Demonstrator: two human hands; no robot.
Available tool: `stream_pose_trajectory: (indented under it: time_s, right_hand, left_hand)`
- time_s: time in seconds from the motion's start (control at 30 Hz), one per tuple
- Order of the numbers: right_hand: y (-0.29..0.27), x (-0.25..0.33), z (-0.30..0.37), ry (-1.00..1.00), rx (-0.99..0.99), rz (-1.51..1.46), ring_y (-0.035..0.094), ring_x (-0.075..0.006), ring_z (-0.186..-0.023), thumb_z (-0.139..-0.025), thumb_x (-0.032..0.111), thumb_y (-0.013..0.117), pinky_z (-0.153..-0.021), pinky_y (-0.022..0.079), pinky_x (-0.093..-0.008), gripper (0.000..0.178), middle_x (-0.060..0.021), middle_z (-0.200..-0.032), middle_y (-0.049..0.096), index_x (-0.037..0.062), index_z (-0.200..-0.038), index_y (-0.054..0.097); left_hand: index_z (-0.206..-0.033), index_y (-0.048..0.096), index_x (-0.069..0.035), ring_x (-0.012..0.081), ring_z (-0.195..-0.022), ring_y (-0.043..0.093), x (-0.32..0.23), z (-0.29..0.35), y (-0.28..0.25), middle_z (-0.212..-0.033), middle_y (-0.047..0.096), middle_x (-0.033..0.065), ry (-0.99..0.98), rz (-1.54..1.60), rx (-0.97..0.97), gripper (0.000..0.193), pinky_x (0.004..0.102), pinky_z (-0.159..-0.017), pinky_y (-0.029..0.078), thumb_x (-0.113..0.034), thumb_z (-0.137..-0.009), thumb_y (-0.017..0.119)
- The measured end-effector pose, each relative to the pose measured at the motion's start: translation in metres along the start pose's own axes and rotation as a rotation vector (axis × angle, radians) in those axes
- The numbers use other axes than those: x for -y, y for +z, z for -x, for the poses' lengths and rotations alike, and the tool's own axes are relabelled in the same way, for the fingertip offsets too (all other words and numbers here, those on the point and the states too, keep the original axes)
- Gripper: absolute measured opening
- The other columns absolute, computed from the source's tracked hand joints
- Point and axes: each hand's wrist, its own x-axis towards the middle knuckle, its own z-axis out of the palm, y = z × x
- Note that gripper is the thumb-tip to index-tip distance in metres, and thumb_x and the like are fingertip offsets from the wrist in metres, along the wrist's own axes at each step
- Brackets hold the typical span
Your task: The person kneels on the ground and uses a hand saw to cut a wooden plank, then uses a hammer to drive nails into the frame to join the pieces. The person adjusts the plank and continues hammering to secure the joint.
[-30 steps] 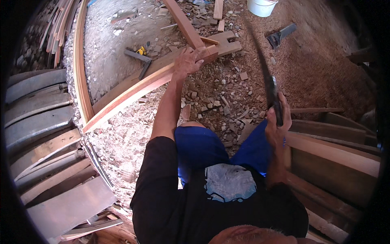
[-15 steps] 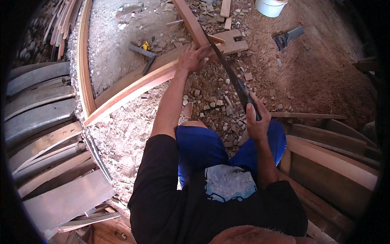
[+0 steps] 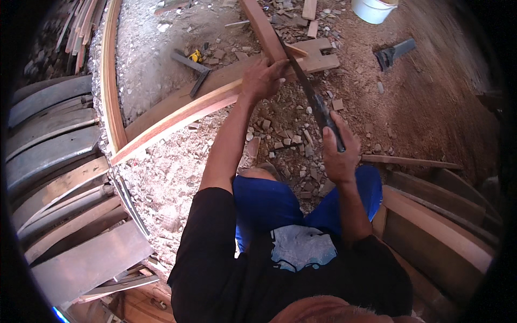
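Note:
My right hand (image 3: 341,152) is wrapped round the dark handle of a handsaw (image 3: 308,89). Its long blade slants away to the far left, lying against the side of a reddish wooden beam (image 3: 265,33) near the beam's near end. On that end rests my left hand (image 3: 262,79), its fingers gripping the wood just left of the blade. The beam lies across a wide plank (image 3: 321,62) with a notched end. Beneath my left wrist runs a long pale-edged board (image 3: 188,116). Where the teeth meet the wood is too small to make out.
A dark square (image 3: 191,70) and a yellow tape measure (image 3: 195,56) lie left of the beam. Another saw (image 3: 396,52) is on the ground at right, near a white bucket (image 3: 374,9). Curved planks (image 3: 54,145) are stacked at left; more boards (image 3: 441,226) stand at right.
My right hand has pushed the handsaw a little forward, away from me. My left hand keeps its place on the beam's end. The whole view has shifted slightly.

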Motion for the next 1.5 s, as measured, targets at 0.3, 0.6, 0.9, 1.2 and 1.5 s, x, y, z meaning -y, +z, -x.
stream_pose_trajectory:
  time_s: [0.3,0.6,0.9,1.2,1.5]
  right_hand:
    - [-0.046,0.010,0.044,-0.065,0.061,0.012,0.072,-0.0259,-0.116,-0.102,0.013,0.067,-0.100,0.054,-0.0369,0.036,-0.0212,-0.128,0.073,-0.0007,-0.136,0.067]
    - [-0.037,-0.005,-0.010,-0.005,0.067,0.053,0.072,-0.0270,-0.118,-0.103,0.016,0.068,-0.102,0.054,-0.0373,0.039,-0.0211,-0.132,0.072,0.0040,-0.140,0.066]
    - [-0.017,0.011,0.016,0.002,0.065,-0.071,0.074,-0.0283,-0.109,-0.101,0.013,0.064,-0.096,0.056,-0.0384,0.038,-0.0235,-0.120,0.074,0.0002,-0.137,0.066]
    - [-0.072,0.004,0.065,0.010,-0.019,-0.124,0.071,-0.0282,-0.114,-0.102,0.019,0.067,-0.101,0.053,-0.0407,0.037,-0.0212,-0.124,0.074,0.0011,-0.134,0.069]
    - [-0.046,-0.012,0.020,0.021,-0.036,-0.076,0.068,-0.0233,-0.115,-0.103,0.016,0.064,-0.100,0.052,-0.0358,0.039,-0.0188,-0.127,0.072,-0.0004,-0.138,0.066]
  left_hand:
    - [-0.147,0.058,-0.033,0.0400,-0.123,0.063,0.015,0.006,0.012,-0.132,0.062,0.0150,-0.018,-0.005,-0.007,0.065,0.0506,-0.101,0.055,-0.028,-0.087,0.081]
    - [-0.146,0.059,-0.029,0.0400,-0.128,0.058,-0.001,-0.008,0.000,-0.142,0.059,0.0157,-0.038,0.035,0.110,0.062,0.0515,-0.107,0.051,-0.036,-0.088,0.080]
    - [-0.144,0.057,-0.027,0.0381,-0.129,0.060,-0.001,0.005,-0.002,-0.137,0.063,0.0119,-0.050,0.097,0.017,0.064,0.0496,-0.107,0.052,-0.033,-0.086,0.083]
    - [-0.142,0.057,-0.023,0.0394,-0.133,0.056,0.011,-0.009,-0.008,-0.138,0.062,0.0152,-0.030,0.045,0.012,0.061,0.0511,-0.109,0.049,-0.031,-0.087,0.082]
    - [-0.149,0.056,-0.033,0.0357,-0.129,0.057,0.004,0.004,0.001,-0.131,0.063,0.0120,0.074,0.039,-0.059,0.065,0.0494,-0.108,0.050,-0.031,-0.089,0.080]
